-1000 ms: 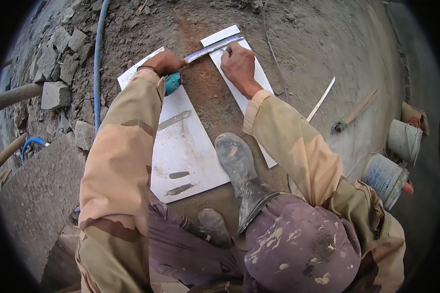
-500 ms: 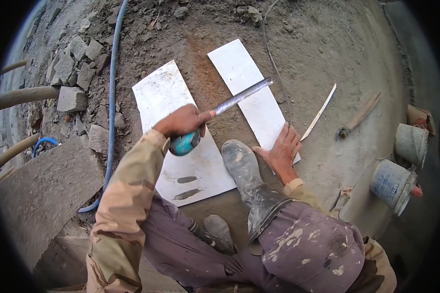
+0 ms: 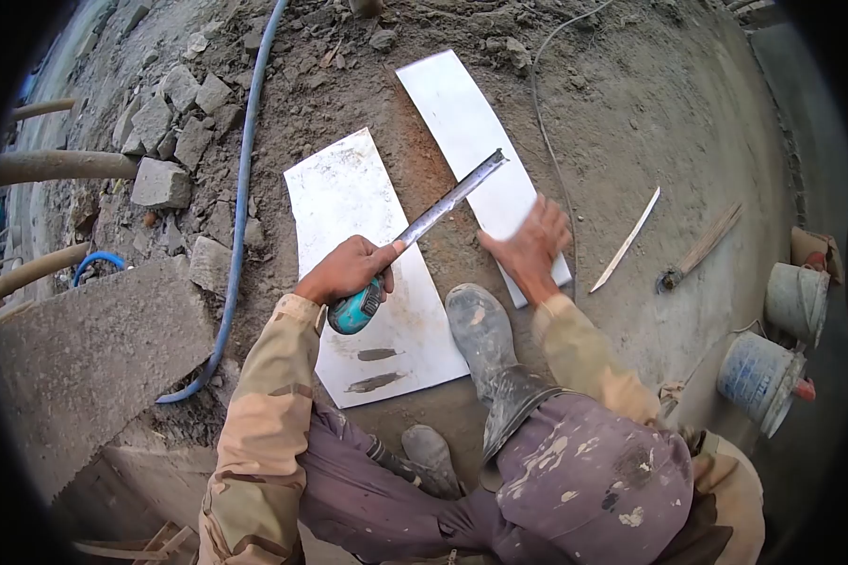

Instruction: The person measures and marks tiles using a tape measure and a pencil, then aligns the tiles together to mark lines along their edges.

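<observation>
In my left hand [image 3: 347, 270] is a teal and black tape measure [image 3: 356, 309], its silvery blade [image 3: 452, 196] drawn out to the upper right. The blade's tip hangs over a narrow white board [image 3: 476, 141] lying on the ground. My right hand [image 3: 530, 243], slightly blurred, rests on or just above the near end of that board with its fingers out. Below my left hand lies a wider white board [image 3: 415, 330], dirty at its far end and with two dark smears near its close edge. My right boot [image 3: 481, 325] stands beside this wider board.
A thin white strip [image 3: 625, 240] and a wooden-handled brush-like tool [image 3: 699, 249] lie to the right. Two dirty buckets [image 3: 758, 377] stand farther right. A blue hose [image 3: 246, 160] runs along the left, by broken concrete chunks [image 3: 162, 184] and a slab [image 3: 104, 367].
The narrow board has shifted away from me, and my right hand has moved up and left with it. The tape's blade stays out, its tip slightly left. The view has shifted a little.
</observation>
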`<move>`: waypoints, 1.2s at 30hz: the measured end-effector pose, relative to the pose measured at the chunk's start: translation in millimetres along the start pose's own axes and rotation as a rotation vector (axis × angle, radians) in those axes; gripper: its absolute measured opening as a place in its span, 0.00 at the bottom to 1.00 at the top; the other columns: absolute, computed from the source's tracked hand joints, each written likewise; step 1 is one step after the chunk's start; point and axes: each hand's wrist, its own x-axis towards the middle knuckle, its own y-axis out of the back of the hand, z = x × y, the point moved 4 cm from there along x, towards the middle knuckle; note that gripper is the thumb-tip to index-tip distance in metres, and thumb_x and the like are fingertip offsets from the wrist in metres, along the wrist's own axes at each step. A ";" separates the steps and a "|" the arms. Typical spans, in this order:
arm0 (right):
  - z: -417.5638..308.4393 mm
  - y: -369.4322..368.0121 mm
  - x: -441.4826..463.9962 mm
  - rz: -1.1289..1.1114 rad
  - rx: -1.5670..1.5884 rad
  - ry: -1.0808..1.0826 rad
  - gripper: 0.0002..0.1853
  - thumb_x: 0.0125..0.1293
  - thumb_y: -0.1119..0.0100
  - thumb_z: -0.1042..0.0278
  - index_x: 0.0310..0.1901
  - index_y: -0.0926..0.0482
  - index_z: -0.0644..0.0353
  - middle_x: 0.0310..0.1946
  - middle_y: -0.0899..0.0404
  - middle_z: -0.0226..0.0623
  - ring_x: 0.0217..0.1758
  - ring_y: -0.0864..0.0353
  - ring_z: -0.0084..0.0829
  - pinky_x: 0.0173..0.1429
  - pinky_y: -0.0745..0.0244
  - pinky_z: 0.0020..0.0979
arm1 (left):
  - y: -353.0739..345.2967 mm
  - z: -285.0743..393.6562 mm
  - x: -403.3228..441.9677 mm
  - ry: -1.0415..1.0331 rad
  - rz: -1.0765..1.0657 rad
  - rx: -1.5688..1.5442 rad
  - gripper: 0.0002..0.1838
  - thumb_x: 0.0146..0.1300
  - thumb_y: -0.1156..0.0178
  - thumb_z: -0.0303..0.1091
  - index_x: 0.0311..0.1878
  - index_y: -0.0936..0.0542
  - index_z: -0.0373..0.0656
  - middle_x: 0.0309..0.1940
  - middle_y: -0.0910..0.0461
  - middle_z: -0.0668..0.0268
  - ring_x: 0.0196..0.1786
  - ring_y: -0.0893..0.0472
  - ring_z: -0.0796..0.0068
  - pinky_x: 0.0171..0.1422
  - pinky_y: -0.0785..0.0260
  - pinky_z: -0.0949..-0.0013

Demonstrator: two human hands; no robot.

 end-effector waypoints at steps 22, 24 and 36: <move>88.0 11.4 -68.1 0.058 0.628 -0.123 0.14 0.75 0.50 0.75 0.58 0.25 0.63 0.46 0.14 0.51 0.51 0.13 0.55 0.54 0.21 0.48 | -48.2 17.8 87.9 -0.076 -0.122 0.451 0.37 0.76 0.45 0.63 0.22 0.12 0.38 0.20 0.16 0.57 0.27 0.16 0.61 0.43 0.23 0.59; 86.2 8.4 -70.3 0.064 0.612 -0.075 0.14 0.74 0.49 0.74 0.58 0.24 0.63 0.46 0.14 0.53 0.51 0.13 0.55 0.54 0.21 0.48 | -38.0 9.4 87.1 -0.015 -0.112 0.514 0.37 0.75 0.44 0.63 0.23 0.11 0.38 0.21 0.15 0.56 0.27 0.16 0.61 0.43 0.23 0.58; 31.4 -14.5 -70.3 0.112 0.546 0.214 0.10 0.71 0.43 0.71 0.48 0.16 0.65 0.43 0.14 0.52 0.44 0.14 0.56 0.50 0.20 0.49 | -42.6 -11.3 97.4 0.047 -0.062 0.754 0.40 0.73 0.43 0.64 0.38 0.15 0.24 0.36 0.15 0.33 0.39 0.14 0.43 0.52 0.26 0.46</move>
